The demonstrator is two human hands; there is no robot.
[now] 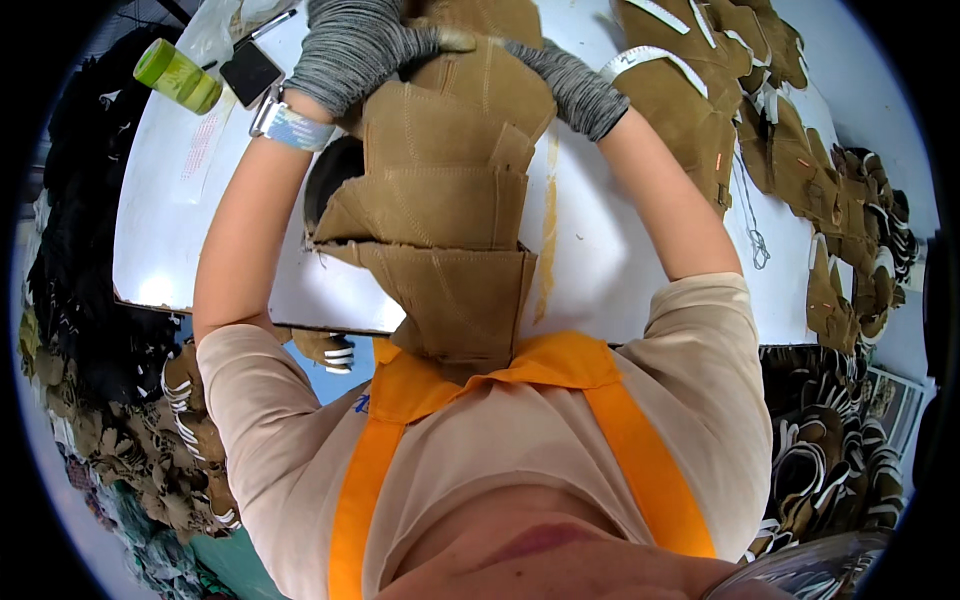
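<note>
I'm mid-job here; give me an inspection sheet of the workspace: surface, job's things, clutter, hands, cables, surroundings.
Surface: white table with a yellowish-brown streak.
Job's things: layered brown pieces, stitched, between the hands and the wearer's chest; more brown pieces at right.
Clutter: green-lidded container, dark-screened device and pen at upper left.
Hands: left hand and right hand, grey-gloved, touch the layered pieces from opposite sides; how tightly, cannot tell.
Cables: nothing seen; only a thin cord at right.
Surroundings: black heap at left; white-edged pieces at lower right.
</note>
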